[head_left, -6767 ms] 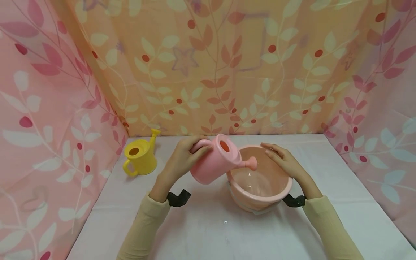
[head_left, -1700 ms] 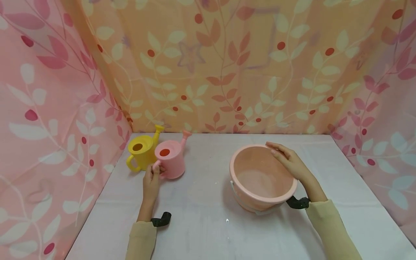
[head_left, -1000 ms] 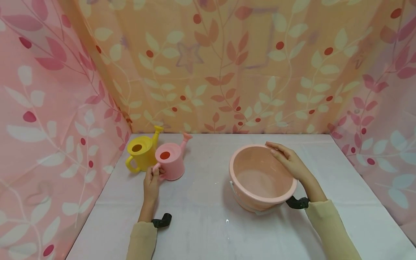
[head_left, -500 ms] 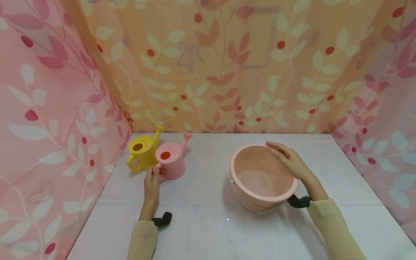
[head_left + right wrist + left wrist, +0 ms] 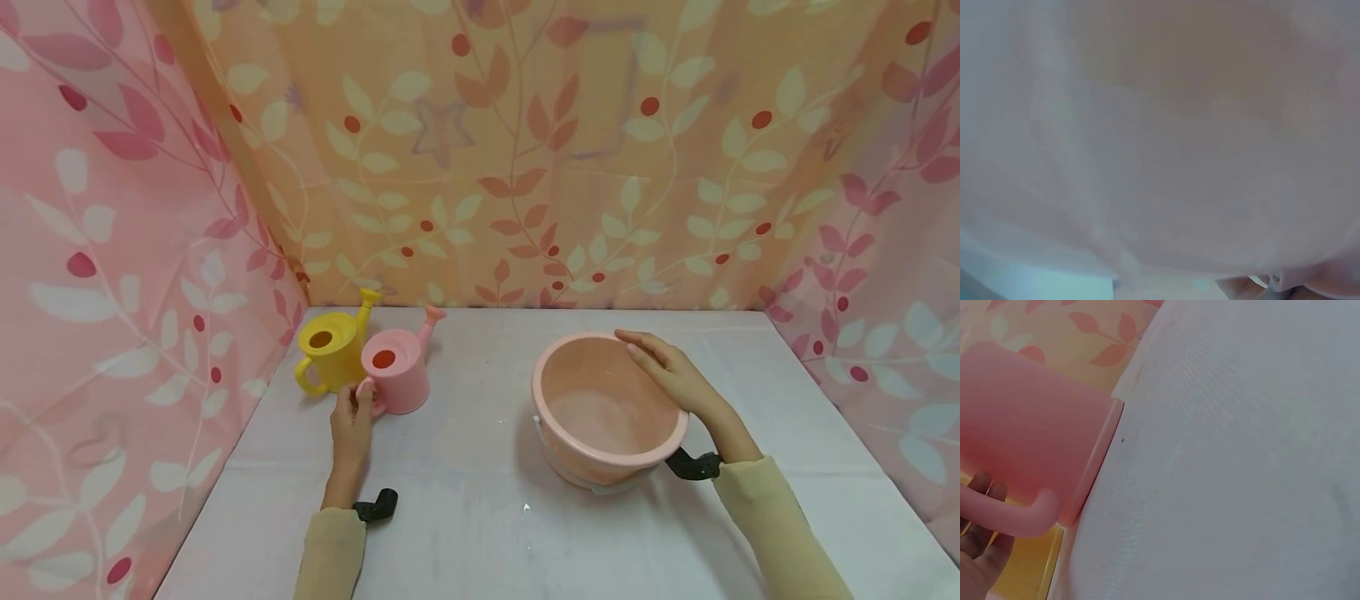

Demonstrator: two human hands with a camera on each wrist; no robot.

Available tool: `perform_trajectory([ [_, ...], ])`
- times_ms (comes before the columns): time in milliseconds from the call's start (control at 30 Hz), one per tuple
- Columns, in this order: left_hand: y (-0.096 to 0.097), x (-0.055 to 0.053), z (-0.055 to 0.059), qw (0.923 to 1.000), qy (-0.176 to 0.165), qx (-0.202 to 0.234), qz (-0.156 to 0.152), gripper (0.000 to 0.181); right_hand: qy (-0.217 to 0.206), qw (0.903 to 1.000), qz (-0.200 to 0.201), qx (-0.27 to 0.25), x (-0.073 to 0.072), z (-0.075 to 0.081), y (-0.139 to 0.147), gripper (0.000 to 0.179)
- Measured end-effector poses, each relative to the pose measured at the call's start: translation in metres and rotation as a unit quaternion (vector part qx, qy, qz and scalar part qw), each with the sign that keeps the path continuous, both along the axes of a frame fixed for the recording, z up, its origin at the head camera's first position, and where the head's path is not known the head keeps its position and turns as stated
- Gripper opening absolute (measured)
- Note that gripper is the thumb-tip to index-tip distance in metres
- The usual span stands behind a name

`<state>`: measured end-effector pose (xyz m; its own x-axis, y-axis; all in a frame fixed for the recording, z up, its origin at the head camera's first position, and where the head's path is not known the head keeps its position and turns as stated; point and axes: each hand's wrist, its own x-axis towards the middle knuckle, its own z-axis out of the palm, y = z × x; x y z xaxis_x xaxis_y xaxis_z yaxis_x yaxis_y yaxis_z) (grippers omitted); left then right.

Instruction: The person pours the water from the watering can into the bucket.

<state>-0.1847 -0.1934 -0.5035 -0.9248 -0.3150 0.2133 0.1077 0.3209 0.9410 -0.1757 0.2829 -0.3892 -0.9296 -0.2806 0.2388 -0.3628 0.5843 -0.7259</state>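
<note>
On the table's left side stands a pink watering can (image 5: 395, 372), upright, with its spout toward the back. My left hand (image 5: 351, 429) holds its handle; in the left wrist view, fingers (image 5: 999, 550) reach through behind the handle. Close behind it to the left is a yellow watering can (image 5: 332, 353). At right stands a pink bucket (image 5: 546, 417) with a pale bail hanging down its side. My right hand (image 5: 671, 375) rests along the bucket's right rim, fingers extended. The bucket's wall (image 5: 1179, 187) fills most of the right wrist view.
Small water drops (image 5: 527, 507) lie on the white tabletop (image 5: 465, 533). Leaf-patterned cloth (image 5: 487, 167) hangs behind the table and along both sides. A black wrist mount (image 5: 377, 505) sticks out from the left wrist, another wrist mount (image 5: 693, 465) from the right.
Earlier my left hand held the pink watering can tilted over the bucket; now the can stands beside the yellow one. During the last second or so almost nothing has moved. The right hand stays on the rim.
</note>
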Motion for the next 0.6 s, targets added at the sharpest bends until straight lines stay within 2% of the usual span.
perform_trajectory([
  [100, 0.001, 0.0, 0.002, 0.9999, 0.005, -0.007, 0.011, 0.048, 0.008, 0.9998, -0.002, 0.019, -0.001, 0.0, 0.001, 0.038],
  [200, 0.001, 0.0, 0.004, 0.9994, 0.024, -0.014, 0.02, 0.046, 0.011, 0.9993, 0.0, 0.036, -0.002, 0.001, 0.002, 0.038],
  [400, 0.003, -0.001, 0.01, 0.9967, 0.076, -0.013, 0.027, 0.039, 0.008, 0.998, 0.019, 0.061, -0.006, 0.004, 0.005, 0.039],
  [600, 0.008, -0.004, 0.016, 0.9888, 0.139, -0.046, 0.026, 0.028, -0.008, 0.9963, 0.0, 0.085, -0.01, 0.002, 0.014, 0.041],
])
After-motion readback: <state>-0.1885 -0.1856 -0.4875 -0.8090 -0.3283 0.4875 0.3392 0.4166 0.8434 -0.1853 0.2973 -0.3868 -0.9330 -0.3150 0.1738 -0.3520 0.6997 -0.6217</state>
